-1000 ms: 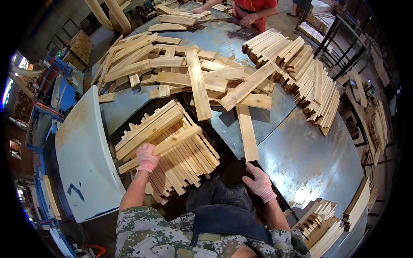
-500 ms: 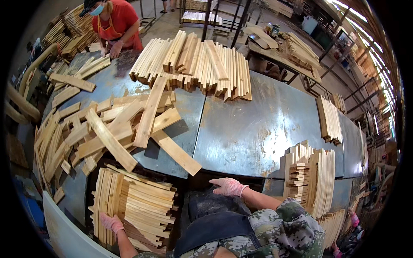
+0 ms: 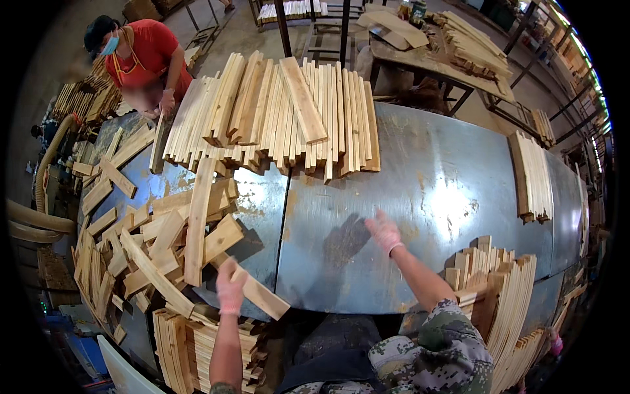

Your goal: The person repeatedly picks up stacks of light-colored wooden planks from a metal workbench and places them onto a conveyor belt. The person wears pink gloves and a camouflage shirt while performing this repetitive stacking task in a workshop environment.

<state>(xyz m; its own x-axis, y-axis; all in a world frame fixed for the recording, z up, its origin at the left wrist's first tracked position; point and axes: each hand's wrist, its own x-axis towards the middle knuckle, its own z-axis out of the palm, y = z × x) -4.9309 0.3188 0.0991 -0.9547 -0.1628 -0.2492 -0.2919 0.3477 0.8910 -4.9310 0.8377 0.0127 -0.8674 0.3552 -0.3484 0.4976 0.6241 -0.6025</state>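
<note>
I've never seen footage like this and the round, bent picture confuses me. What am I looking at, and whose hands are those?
The picture comes from a wide-angle camera worn on a person's head, looking down, so straight edges bend. The two gloved hands rising from the bottom are that person's own. The left hand is on a short wooden board at the near edge of a grey metal table; whether it grips it is unclear. The right hand hovers open, holding nothing. Loose boards lie heaped on the left, neat slats across the back. A second person works at the far corner.

Pale wood slats (image 3: pixel 282 115); grey metal table (image 3: pixel 420 197); pink gloves; camouflage sleeve (image 3: pixel 446 341).
</note>
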